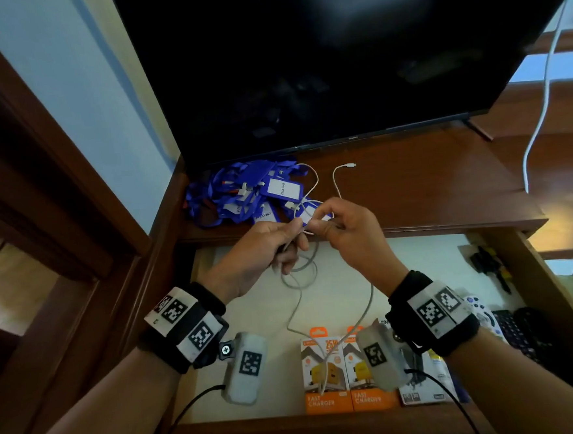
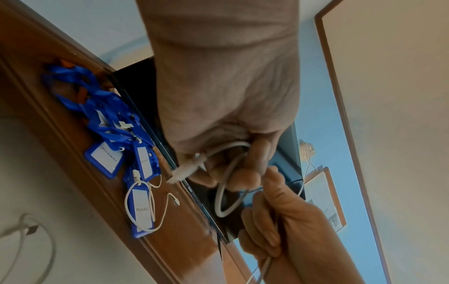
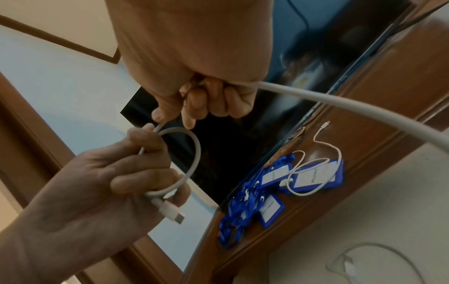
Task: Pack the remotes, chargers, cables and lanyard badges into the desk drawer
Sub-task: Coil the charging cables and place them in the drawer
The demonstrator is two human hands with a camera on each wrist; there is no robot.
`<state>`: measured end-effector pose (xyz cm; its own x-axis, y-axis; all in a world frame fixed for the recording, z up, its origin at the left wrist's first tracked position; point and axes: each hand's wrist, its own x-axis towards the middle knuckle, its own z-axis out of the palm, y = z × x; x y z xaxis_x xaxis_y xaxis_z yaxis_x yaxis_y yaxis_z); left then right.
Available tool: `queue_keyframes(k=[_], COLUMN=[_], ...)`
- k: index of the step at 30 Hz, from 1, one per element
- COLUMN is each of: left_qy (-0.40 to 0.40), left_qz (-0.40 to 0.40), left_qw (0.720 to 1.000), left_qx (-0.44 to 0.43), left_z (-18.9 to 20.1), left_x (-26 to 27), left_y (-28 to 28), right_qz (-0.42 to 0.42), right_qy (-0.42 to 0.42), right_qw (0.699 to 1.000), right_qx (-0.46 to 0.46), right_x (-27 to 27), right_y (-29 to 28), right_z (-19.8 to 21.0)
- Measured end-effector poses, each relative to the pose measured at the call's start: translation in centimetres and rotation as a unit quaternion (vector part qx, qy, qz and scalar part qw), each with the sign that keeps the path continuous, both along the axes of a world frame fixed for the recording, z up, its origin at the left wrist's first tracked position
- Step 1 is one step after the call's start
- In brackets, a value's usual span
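Observation:
Over the open drawer [image 1: 327, 425], both hands hold one grey-white cable [image 1: 371, 299]. My left hand [image 1: 292, 242] grips a small coil of it [image 3: 196, 153], and the plug [image 3: 170, 213] sticks out below the fingers. My right hand [image 1: 316, 222] pinches the same cable just beside the coil. The loose length [image 3: 340, 109] trails down across two orange charger boxes [image 1: 348, 375] in the drawer. Blue lanyard badges [image 1: 243, 194] lie heaped on the desk top with a thin white cable [image 1: 335, 179] draped over them. Remotes [image 1: 520, 329] lie at the drawer's right.
A black TV [image 1: 335, 61] stands on the desk just behind the badges. A white cord [image 1: 542, 107] hangs at the right. Another pale cable [image 3: 364, 259] lies looped on the drawer's light liner. Dark small items [image 1: 488, 263] sit in the drawer's far right corner.

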<state>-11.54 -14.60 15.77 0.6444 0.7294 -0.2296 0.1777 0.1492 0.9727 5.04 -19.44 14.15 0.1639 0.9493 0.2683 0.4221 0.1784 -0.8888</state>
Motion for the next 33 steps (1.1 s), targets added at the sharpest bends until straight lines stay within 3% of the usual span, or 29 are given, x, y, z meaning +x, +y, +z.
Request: queue_keyframes(k=[4, 10, 14, 17, 21, 26, 29, 33], left_qy=[0.011, 0.032, 0.040, 0.014, -0.052, -0.136, -0.203, -0.290], left_qz=[-0.007, 0.027, 0.063, 0.068, 0.071, 0.059, 0.066, 0.111], left_qw=[1.000, 0.999, 0.997, 0.997, 0.993, 0.982, 0.965, 0.931], left_qx=[0.013, -0.027, -0.033, -0.040, -0.079, -0.119, -0.155, -0.192], left_z=[-0.1, -0.5, -0.4, -0.6, -0.9, 0.0, 0.9, 2.0], left_x=[-0.7, 0.0, 0.6, 0.7, 0.6, 0.4, 0.3, -0.2], left_y=[0.2, -0.2, -0.4, -0.6, -1.0, -1.3, -1.0, 0.3], right_qz=[-0.011, 0.060, 0.109, 0.069, 0.021, 0.032, 0.067, 0.052], right_qy=[0.057, -0.032, -0.040, 0.021, 0.177, 0.279, 0.317, 0.355], right_qw=[0.998, 0.994, 0.987, 0.992, 0.976, 0.951, 0.938, 0.927], right_qx=[-0.012, -0.086, -0.111, -0.106, -0.122, -0.131, -0.119, -0.110], right_x=[0.5, -0.1, -1.1, -0.8, -0.2, 0.1, 0.3, 1.4], right_y=[-0.2, -0.4, -0.7, -0.9, -1.0, -0.8, -0.8, -0.6], right_z=[-0.4, 0.0, 0.0, 0.0, 0.0, -0.2, -0.9, -2.4])
